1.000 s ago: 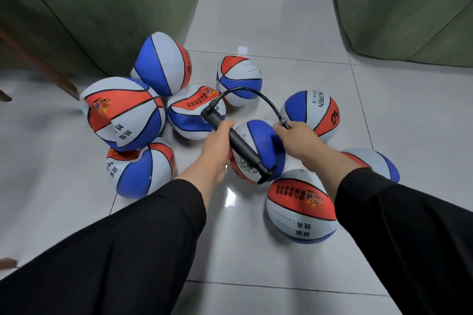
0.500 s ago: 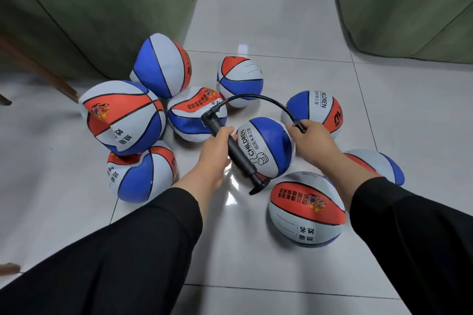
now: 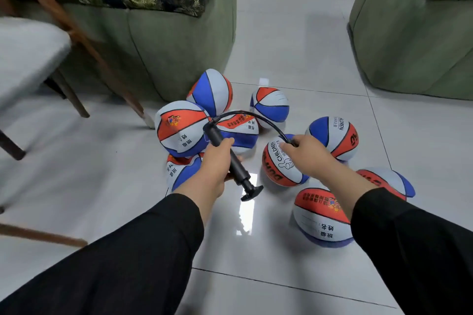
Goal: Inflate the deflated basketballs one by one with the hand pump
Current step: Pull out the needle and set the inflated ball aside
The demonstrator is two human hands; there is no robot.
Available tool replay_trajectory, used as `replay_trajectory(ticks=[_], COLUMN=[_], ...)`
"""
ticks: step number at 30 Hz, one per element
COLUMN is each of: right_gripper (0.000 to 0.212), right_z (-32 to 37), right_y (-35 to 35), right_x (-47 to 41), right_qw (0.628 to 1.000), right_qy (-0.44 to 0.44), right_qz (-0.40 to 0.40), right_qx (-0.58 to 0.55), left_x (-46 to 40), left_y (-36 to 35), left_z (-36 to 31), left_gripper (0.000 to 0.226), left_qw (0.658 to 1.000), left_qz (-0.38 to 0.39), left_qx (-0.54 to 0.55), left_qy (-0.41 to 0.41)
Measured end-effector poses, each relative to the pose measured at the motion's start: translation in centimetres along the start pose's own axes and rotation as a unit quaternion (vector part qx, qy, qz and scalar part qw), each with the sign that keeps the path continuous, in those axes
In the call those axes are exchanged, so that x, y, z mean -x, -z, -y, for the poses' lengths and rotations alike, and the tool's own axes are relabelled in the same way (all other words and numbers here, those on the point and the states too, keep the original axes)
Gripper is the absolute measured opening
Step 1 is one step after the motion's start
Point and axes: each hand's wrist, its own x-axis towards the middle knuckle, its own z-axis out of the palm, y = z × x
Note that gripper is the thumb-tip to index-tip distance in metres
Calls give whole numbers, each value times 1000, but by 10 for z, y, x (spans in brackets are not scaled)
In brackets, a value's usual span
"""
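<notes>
Glossy white tiled floor [image 3: 294, 41] between green sofas [image 3: 179, 41]. Eight red-white-blue basketballs [image 3: 183, 128] clustered there. Left hand [image 3: 215, 169] wrapped around black pump [image 3: 231, 161] barrel, T-handle toward camera. Right hand [image 3: 308, 156] pinching hose [image 3: 263, 120] end atop the "CHILDREN" ball [image 3: 280, 163].

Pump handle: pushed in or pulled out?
Nearly pushed in: on the pump gripped by the left hand, only a short neck shows between barrel and T-handle.
</notes>
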Motion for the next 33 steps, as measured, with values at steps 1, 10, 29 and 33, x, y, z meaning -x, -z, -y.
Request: replay_trajectory(ticks=[1,10,29,33], right_gripper=[32,25,26,22], right_z=[7,69,76,72], right_y=[-2,-40,-69,-77], right_x=[9,119,84,57], right_qw=[1000,979,912,915], right_qy=[8,65,-25,-25], right_qz=[3,124,70,61], right_qx=[-7,-148,-404,-397], left_x=[7,74,-7,-42], left_y=[10,64,136,133], left_z=[-1,9,9,-3], left_gripper=[33,35,33,76], left_qw=[1000,999,964,947], left_qz=[-5,46,-61,-86], left_qx=[3,-16,-239,-288], left_qy=[0,21,-103,-110])
